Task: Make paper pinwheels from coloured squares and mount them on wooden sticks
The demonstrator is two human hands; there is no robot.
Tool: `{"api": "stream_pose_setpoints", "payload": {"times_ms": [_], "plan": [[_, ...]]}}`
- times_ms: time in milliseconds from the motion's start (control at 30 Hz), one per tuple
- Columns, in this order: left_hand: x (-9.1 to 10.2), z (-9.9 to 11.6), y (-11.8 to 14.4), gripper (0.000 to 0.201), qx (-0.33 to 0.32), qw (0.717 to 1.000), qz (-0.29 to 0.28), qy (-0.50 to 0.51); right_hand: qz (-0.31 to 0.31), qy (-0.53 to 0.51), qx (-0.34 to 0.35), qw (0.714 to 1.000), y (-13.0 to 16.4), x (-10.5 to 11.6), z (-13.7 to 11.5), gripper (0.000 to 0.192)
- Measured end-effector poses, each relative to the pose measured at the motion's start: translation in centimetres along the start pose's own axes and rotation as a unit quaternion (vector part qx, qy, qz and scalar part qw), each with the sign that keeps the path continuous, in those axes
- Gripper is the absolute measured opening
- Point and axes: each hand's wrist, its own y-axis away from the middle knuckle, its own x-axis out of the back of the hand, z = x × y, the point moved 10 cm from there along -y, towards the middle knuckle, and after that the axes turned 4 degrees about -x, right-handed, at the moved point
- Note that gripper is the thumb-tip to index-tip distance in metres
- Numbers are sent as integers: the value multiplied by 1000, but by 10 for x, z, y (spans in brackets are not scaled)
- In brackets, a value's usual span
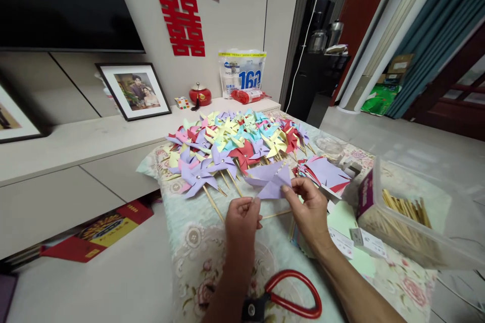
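My left hand (241, 218) and my right hand (308, 207) together hold a lilac paper piece (270, 180) above a low table with a floral cloth (197, 257). The left fingers pinch its lower left edge. The right fingers pinch a folded corner on its right side. A thin wooden stick (276, 214) lies between the two hands on the cloth. Just beyond the paper is a heap of finished paper pinwheels (231, 146) in lilac, yellow, blue, pink and red, on sticks.
A stack of cut paper squares (326, 171) lies right of the hands. A clear box of wooden sticks (405, 212) stands at the right. Red-handled scissors (288, 300) lie near the front edge. A TV console (76, 146) with framed photos runs along the left.
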Motion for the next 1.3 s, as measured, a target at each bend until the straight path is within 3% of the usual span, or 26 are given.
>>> {"api": "stream_pose_setpoints", "payload": {"times_ms": [100, 233, 300, 400, 567, 667, 933, 1100, 1300], "plan": [[-20, 5, 7, 31, -17, 996, -84, 1, 2, 99, 147, 984, 7, -2, -29, 8], [-44, 13, 18, 32, 15, 974, -167, 155, -85, 137, 259, 952, 26, -27, -48, 18], [-45, 17, 18, 21, 21, 964, -166, 204, -131, 147, 287, 938, 33, -39, -50, 19], [-33, 15, 11, 12, 27, 966, -112, 229, -190, 149, 311, 919, 42, -52, -52, 21], [-16, 5, 3, 22, 38, 977, -45, 204, -234, 111, 299, 918, 40, -56, -49, 33], [-11, 3, 1, 29, 37, 980, -21, 196, -246, 88, 284, 922, 37, -55, -46, 30], [-10, 5, 1, 49, 24, 984, -16, 178, -288, 104, 285, 908, 42, -60, -44, 21], [-5, 0, 1, 37, 43, 987, 13, 156, -302, 85, 258, 914, 40, -62, -40, 18], [-7, 0, 2, 29, 63, 983, 15, 171, -282, 44, 135, 949, 24, -58, -24, 6]]}}
